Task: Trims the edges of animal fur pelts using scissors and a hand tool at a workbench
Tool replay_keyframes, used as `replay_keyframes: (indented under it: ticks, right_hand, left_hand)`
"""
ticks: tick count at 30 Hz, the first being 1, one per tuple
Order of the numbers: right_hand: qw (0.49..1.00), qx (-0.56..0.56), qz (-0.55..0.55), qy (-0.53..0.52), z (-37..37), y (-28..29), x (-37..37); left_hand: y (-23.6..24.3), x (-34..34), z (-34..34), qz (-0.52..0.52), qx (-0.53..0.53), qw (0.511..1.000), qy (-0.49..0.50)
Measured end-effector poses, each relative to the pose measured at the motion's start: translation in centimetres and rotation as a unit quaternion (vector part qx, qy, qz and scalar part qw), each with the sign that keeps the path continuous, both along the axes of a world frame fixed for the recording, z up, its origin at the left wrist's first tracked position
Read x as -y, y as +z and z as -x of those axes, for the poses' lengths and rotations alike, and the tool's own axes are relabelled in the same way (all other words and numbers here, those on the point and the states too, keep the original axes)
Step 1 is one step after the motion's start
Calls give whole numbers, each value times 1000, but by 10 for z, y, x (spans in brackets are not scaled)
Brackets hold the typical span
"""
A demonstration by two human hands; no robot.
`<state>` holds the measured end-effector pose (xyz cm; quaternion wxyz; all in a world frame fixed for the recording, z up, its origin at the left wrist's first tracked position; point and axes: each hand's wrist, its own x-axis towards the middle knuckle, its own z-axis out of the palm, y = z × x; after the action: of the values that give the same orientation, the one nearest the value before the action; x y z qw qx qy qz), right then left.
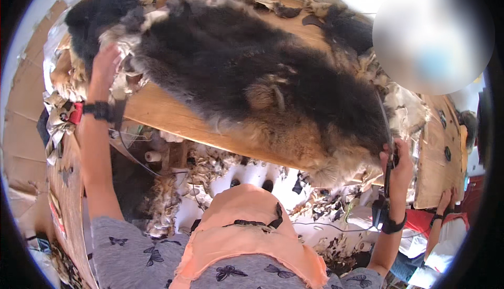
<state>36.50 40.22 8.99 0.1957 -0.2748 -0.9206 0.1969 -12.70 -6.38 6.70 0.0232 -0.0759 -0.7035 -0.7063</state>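
A large dark brown and tan fur pelt [220, 63] lies slantwise across the wooden table [157, 110], its tan edge hanging over the near side. At the pelt's far left end, my left hand [107, 62] is closed on the pale, ragged edge of the fur. My right hand [400, 166], beside the pelt's right end, is wrapped round a long, thin dark tool [387, 152]. That tool's narrow upper part runs upward along the fur; its exact kind is unclear. Both my wrists wear black bands.
Black fur [102, 19] sits at the far left, and fur scraps [281, 8] line the table's back edge. Below the table, scraps [325, 202] and cables are strewn about. Another person's hands [446, 200] rest by a wooden board [433, 152] at the right.
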Motion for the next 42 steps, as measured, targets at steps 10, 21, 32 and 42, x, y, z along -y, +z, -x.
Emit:
replay_keyframes:
  ticks: [10,21,32,42]
  right_hand:
    - [974,-78,-107,-185,-15,-30,-24]
    - [997,15,-58,-46,-16,-36,-40]
    - [999,-8,-45,-20,-9,-41,-40]
    - [999,43,34,2,-17,-37,4]
  left_hand:
    - [-71,-76,-198,-65,318,929,-179]
    - [-91,-146,-208,-281,451,824,-196]
    - [-68,-185,-173,-209,353,909,-68]
    - [-27,-64,-150,107,80,989,-69]
